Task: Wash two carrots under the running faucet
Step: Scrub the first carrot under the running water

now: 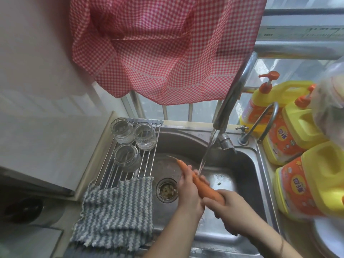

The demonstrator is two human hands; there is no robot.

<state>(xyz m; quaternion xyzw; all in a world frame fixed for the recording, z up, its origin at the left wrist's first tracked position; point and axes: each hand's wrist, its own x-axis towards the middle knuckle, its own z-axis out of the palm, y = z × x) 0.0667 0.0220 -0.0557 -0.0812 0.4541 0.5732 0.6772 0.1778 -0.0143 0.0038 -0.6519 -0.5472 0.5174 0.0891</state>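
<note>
A steel sink [247,165] set into a pale counter [104,146] carries nearly everything here. Across its left part lies a roll-up rack of metal rods [147,164] — three empty glass jars [122,130] stand on it, close together, and a blue-and-white striped cloth [119,213] is draped over its near end. A drain strainer [167,189] sits in the basin floor. On the counter to the right — three yellow detergent jugs [316,185], crowded side by side.

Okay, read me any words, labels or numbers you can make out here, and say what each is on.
None can be read for certain.
Yellow detergent bottles: orange labels with large characters, too blurred to read.
Sink: small stamp on the back rim, too faint.
Sign behind the window bars: print too blurred.
</note>
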